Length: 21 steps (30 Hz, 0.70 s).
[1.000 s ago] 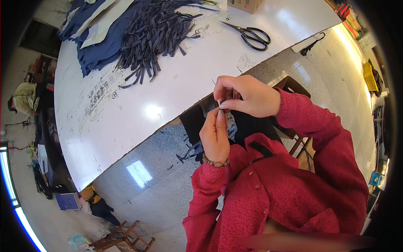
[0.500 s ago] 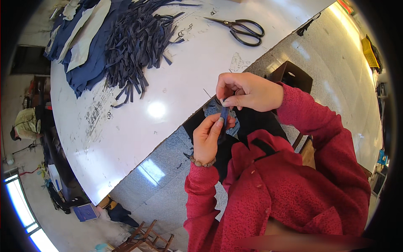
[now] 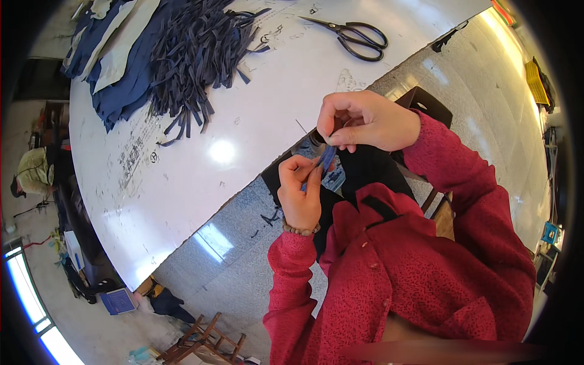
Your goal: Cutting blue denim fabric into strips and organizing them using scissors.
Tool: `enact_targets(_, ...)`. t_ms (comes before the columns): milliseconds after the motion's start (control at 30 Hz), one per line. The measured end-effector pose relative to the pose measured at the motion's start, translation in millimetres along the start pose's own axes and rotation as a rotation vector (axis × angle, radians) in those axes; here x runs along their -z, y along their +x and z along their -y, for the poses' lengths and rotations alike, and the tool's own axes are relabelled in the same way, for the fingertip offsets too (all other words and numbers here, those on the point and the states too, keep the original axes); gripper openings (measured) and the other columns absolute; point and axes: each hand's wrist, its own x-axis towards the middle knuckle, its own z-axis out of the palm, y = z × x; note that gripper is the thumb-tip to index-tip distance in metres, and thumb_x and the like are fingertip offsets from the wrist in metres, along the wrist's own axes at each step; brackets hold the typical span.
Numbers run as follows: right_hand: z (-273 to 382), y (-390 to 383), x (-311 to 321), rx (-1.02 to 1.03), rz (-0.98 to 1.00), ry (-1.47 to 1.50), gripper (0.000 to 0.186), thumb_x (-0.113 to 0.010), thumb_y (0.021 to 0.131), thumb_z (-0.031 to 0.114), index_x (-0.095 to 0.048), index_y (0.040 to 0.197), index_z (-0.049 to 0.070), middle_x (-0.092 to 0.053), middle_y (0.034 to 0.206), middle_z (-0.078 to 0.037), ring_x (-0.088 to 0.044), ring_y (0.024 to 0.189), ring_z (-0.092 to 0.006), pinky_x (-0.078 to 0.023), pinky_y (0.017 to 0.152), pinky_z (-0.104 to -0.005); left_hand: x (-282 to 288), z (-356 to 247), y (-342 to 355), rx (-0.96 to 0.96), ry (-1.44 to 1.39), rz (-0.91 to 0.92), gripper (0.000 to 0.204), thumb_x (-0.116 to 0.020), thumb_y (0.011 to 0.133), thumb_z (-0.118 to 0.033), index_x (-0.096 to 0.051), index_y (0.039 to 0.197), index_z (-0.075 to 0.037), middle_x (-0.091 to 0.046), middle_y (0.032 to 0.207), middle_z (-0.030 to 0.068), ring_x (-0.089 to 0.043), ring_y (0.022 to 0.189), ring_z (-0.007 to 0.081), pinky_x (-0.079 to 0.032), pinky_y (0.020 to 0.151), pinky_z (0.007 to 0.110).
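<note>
Just off the table's edge, above my lap, my left hand (image 3: 299,196) and my right hand (image 3: 376,123) hold a narrow blue fabric strip (image 3: 327,159) between them. The left thumb and fingers pinch its lower part. At its upper end, the right thumb and forefinger are closed together. The strip slants up toward the right hand. Part of it is hidden by my fingers. On the table lies a heap of loose dark blue fabric strips (image 3: 198,64), apart from both hands.
Black-handled scissors (image 3: 360,42) rest on the white table (image 3: 267,100), points to the left. Blue cloth pieces (image 3: 121,100) and white pieces (image 3: 118,64) are stacked at the far left. A dark box (image 3: 429,103) stands beyond my right wrist. Another person (image 3: 35,170) is at far left.
My right hand has shifted a little up and right. The fabric strip now slants more and shows more of its face between my hands. Both hands keep their pinch.
</note>
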Motion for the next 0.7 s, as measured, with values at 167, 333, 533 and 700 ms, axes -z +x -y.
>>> enact_targets(167, 2.8, -1.1, 0.8, 0.042, -0.025, -0.005, 0.007, -0.060, 0.087, 0.003, -0.054, 0.090, 0.004, -0.056, 0.086, -0.001, -0.053, 0.074, -0.0071, -0.045, 0.062, -0.0214, -2.6, 1.1, 0.2, -0.153, -0.034, 0.020, 0.010, -0.041, 0.097, 0.003, -0.050, 0.101, 0.001, -0.065, 0.102, 0.0177, -0.065, 0.090, 0.0216, -0.051, 0.085, 0.032)
enact_targets(333, 12.2, -2.9, -7.3, 0.086, 0.088, -0.142, 0.006, -0.060, 0.087, 0.004, -0.054, 0.088, 0.004, -0.056, 0.087, -0.002, -0.052, 0.069, -0.0084, -0.045, 0.061, -0.0229, -3.5, -1.2, -0.6, -0.106, -0.112, -0.001, 0.019, -0.046, 0.094, 0.006, -0.058, 0.109, 0.002, -0.064, 0.102, 0.0101, -0.062, 0.095, 0.0144, -0.047, 0.085, 0.026)
enact_targets(533, 19.1, -4.7, -6.0, 0.101, 0.110, -0.230, 0.006, -0.059, 0.087, 0.003, -0.053, 0.086, 0.002, -0.054, 0.086, -0.003, -0.051, 0.067, -0.0092, -0.045, 0.061, -0.0235, -1.0, -12.4, -3.9, 0.009, -0.379, 0.172, 0.024, -0.048, 0.096, -0.009, -0.057, 0.116, 0.003, -0.063, 0.105, 0.0089, -0.056, 0.099, 0.0130, -0.042, 0.089, 0.026)
enact_targets(700, 11.6, -3.4, -0.5, 0.123, 0.015, -0.246, 0.006, -0.058, 0.086, 0.002, -0.054, 0.091, 0.003, -0.059, 0.079, -0.002, -0.054, 0.068, -0.0093, -0.048, 0.064, -0.0238, -4.0, -16.0, -10.4, 0.020, -0.294, 0.098, 0.014, -0.050, 0.097, -0.013, -0.056, 0.101, 0.000, -0.064, 0.095, 0.0088, -0.059, 0.088, 0.0135, -0.045, 0.082, 0.028)
